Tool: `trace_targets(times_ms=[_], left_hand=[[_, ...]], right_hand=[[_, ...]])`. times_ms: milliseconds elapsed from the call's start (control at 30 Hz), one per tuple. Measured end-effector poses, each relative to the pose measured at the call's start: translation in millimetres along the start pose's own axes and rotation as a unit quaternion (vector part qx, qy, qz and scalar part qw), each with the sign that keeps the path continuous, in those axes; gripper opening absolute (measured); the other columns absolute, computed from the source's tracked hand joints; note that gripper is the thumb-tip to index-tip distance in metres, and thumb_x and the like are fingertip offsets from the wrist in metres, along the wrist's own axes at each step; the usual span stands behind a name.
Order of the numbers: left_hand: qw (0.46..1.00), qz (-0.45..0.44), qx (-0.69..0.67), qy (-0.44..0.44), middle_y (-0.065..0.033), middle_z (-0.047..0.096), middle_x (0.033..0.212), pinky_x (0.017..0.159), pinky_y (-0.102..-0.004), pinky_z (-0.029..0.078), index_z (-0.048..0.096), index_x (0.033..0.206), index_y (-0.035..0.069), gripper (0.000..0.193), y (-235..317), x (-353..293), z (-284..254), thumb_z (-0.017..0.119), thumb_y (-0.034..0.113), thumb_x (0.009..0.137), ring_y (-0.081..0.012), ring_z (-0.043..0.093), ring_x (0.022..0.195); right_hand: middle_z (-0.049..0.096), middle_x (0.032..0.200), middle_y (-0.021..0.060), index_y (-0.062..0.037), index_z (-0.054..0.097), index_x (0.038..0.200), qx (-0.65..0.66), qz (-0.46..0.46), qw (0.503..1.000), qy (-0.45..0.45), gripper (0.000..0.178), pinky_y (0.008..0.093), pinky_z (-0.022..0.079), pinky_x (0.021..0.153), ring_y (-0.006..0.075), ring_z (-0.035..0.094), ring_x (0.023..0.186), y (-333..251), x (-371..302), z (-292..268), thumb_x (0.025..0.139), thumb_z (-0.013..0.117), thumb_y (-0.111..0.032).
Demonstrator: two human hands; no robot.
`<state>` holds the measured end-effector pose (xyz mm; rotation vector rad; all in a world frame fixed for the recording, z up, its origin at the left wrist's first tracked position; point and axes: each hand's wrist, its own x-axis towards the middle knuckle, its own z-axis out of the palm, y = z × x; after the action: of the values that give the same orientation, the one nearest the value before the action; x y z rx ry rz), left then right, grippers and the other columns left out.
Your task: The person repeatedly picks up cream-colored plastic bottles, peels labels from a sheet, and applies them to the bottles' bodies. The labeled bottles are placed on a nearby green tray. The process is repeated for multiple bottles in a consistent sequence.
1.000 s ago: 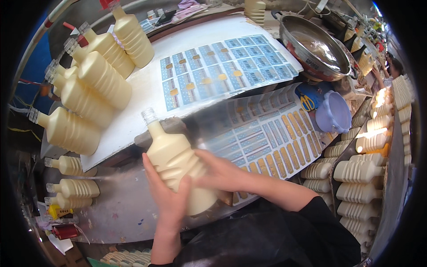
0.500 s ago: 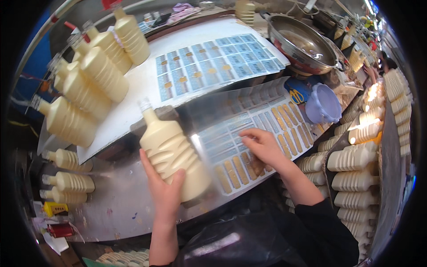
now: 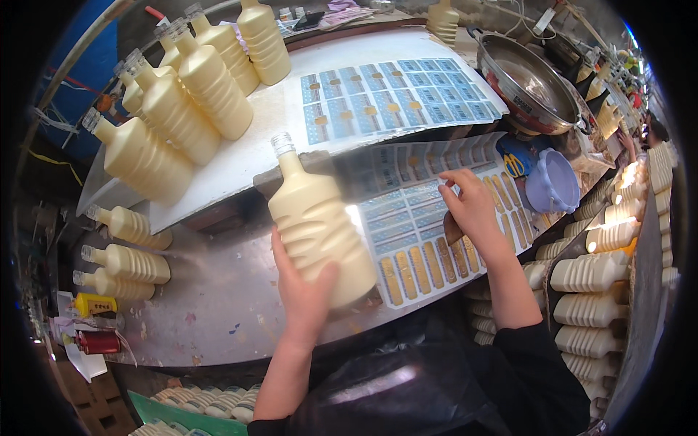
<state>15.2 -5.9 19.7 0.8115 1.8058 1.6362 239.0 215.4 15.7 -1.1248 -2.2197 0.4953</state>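
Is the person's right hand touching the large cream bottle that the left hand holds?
No, the right hand is apart from the cream bottle, over a sheet of blue and gold labels.

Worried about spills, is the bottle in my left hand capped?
Uncapped, it seems: the bottle in your left hand shows a bare, clear neck.

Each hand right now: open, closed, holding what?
Left hand: holding the cream ribbed plastic bottle.
Right hand: half-curled above the blue-and-gold label sheet; whether it grips the small brown piece beneath cannot be told.
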Motion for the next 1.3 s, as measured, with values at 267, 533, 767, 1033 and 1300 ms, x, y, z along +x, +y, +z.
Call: trace_targets(times_ms=[267, 533, 767, 1033, 1300], left_hand=[[1.0, -0.022, 0.011, -0.009, -0.0228, 0.037, 0.155, 0.118, -0.0415, 0.034, 0.01, 0.163, -0.001, 0.103, -3.3, -1.2, 0.3, 0.072, 0.027, 0.086, -0.0321, 0.043, 0.14], [1.0, -0.029, 0.002, 0.002, -0.0228, 0.03, 0.159, 0.12, -0.043, 0.032, 0.008, 0.163, -0.001, 0.102, -4.1, -3.0, 0.0, 0.067, 0.01, 0.08, -0.0333, 0.038, 0.144], [1.0, -0.019, -0.012, -0.004, -0.023, 0.029, 0.16, 0.121, -0.043, 0.03, 0.008, 0.162, -0.002, 0.104, -7.6, -3.3, -2.6, 0.07, 0.012, 0.079, -0.0333, 0.036, 0.146], [1.0, -0.024, -0.003, -0.002, -0.0244, 0.036, 0.155, 0.118, -0.0438, 0.035, 0.01, 0.162, -0.001, 0.104, -0.8, -1.7, -2.7, 0.072, 0.011, 0.079, -0.0343, 0.043, 0.141], [0.995, -0.019, -0.095, 0.006, -0.0219, 0.04, 0.15, 0.116, -0.0438, 0.037, 0.023, 0.158, 0.003, 0.085, -5.5, 9.2, -12.5, 0.069, 0.004, 0.086, -0.0311, 0.044, 0.138]], right_hand=[[0.067, 0.107, 0.0118, -0.0063, 0.068, 0.113, -0.08, -0.131, 0.988, 0.03, 0.024, 0.0424, 0.056, 0.075, 0.033, 0.069, 0.09, 10.6, 38.0, 19.8, 0.089, 0.068, -0.011], [0.07, 0.108, 0.0156, -0.004, 0.067, 0.098, -0.201, -0.131, 0.969, -0.053, 0.015, 0.0451, 0.059, 0.071, 0.0364, 0.072, 0.084, 31.9, 71.3, 54.2, 0.084, 0.06, -0.006], [0.069, 0.077, 0.0199, -0.0019, 0.07, 0.078, -0.287, -0.126, 0.939, -0.14, 0.012, 0.0478, 0.057, 0.069, 0.0376, 0.07, 0.079, 34.3, 94.8, 71.9, 0.08, 0.07, -0.014], [0.068, 0.078, 0.015, -0.0044, 0.07, 0.075, -0.319, -0.165, 0.929, -0.089, 0.01, 0.0456, 0.057, 0.068, 0.0341, 0.07, 0.077, 31.8, 91.7, 67.8, 0.082, 0.065, -0.01], [0.069, 0.08, 0.0124, -0.0012, 0.072, 0.082, -0.09, -0.185, 0.977, -0.06, 0.007, 0.0384, 0.055, 0.064, 0.0311, 0.07, 0.075, -51.1, 50.9, 15.3, 0.082, 0.067, -0.006]])
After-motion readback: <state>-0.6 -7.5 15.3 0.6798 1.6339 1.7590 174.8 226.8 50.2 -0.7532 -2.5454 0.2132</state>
